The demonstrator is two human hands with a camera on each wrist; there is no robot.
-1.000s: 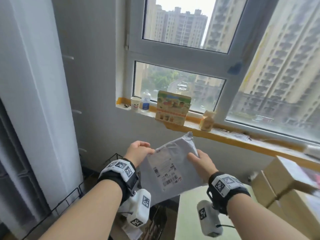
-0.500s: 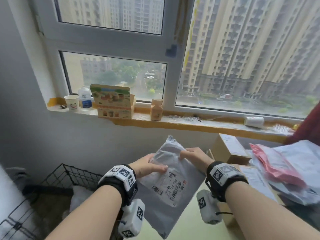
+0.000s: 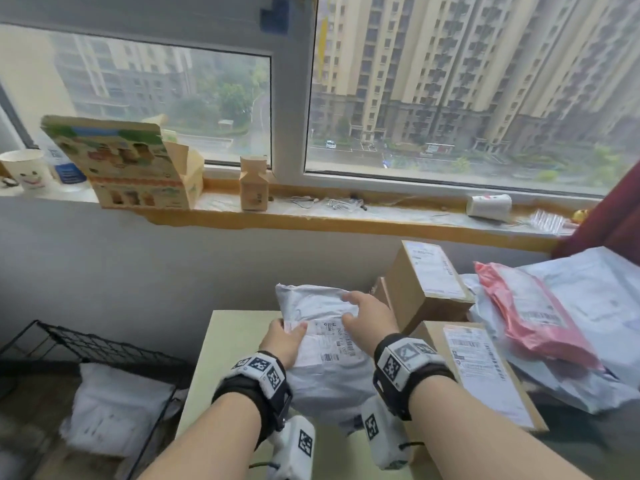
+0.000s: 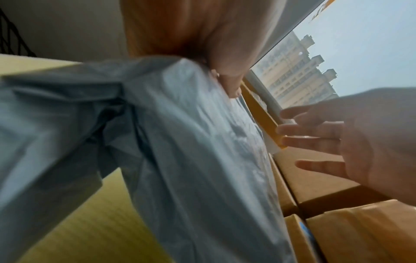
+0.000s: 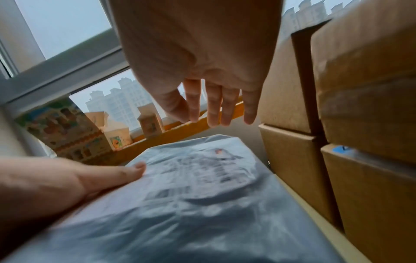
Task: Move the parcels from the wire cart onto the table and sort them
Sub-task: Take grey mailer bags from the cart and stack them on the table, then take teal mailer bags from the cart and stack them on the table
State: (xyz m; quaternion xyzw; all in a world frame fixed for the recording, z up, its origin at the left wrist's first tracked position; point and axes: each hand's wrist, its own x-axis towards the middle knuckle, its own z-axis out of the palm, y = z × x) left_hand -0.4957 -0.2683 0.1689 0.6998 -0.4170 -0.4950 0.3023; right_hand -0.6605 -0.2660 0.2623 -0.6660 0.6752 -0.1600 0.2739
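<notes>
On the windowsill [image 3: 346,216] stand a paper cup [image 3: 26,173], printed carton [image 3: 121,164] and small brown box [image 3: 254,185].

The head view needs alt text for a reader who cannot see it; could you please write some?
A left hand grips a grey poly mailer over a table beside stacked cardboard boxes; the open right hand hovers above it.

Wire cart [image 3: 104,351] left of table [image 3: 225,355], boxes [image 3: 426,282] at right.
</notes>
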